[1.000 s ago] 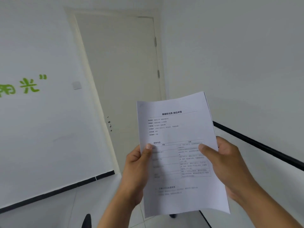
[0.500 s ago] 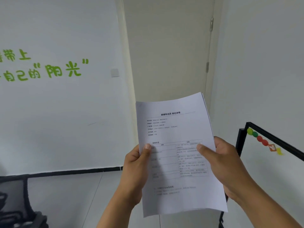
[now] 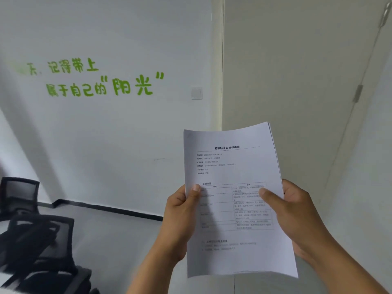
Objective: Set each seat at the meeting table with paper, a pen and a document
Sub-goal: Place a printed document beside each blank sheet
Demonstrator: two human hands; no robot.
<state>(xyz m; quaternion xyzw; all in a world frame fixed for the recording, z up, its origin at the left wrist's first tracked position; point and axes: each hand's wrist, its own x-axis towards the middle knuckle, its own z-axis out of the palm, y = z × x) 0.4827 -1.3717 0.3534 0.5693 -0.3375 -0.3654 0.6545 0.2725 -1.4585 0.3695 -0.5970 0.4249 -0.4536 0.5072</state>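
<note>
Both thumbs lie flat on the printed face of the stack, with the other fingers curled behind it, so each hand is gripping the paper: the left hand holds the left edge and the right hand the right edge. The grip looks the same as half a second ago. What has changed is the background. The view has swung left, so the green lettering now stands well into view on the wall, the door has slid toward the right, and the black frame with coloured beads that showed at lower right is gone. Two black mesh chairs now show at lower left, blurred.

The wall lettering reads "天, 记得带上" over "属于自己的“阳光”", its far left end smeared. A pale switch sits just right of it. The top sheet carries the heading "数据标注员 岗位详情". Below it come short labelled lines and a ruled table whose small print is too blurred to read.

The stack is held in the air in front of the door, well above the floor. Its long axis runs up and down, leaning slightly left at the top, heading uppermost. The top edge bows a little, and several sheet edges fan out along the right side.
</note>
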